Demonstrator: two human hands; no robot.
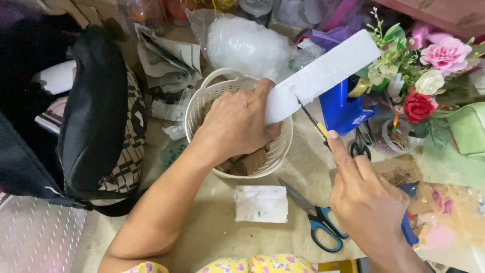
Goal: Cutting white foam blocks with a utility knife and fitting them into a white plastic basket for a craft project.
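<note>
My left hand (237, 124) grips the near end of a long white foam strip (323, 73), held slanted above a round white plastic basket (202, 101). My right hand (366, 199) holds a utility knife with a blue handle (409, 225); its thin blade (310, 117) runs up to a cut in the strip's lower edge, my forefinger stretched along it. A smaller white foam block (260, 203) lies on the table below the basket. Brown paper rolls (247, 163) lie inside the basket.
Blue-handled scissors (318, 222) lie beside the foam block. A blue tape dispenser (343, 108) and artificial flowers (429, 76) stand at the right. A black bag (96, 116) fills the left; crumpled newspaper (169, 63) and a clear bag of white stuffing (242, 43) lie behind the basket.
</note>
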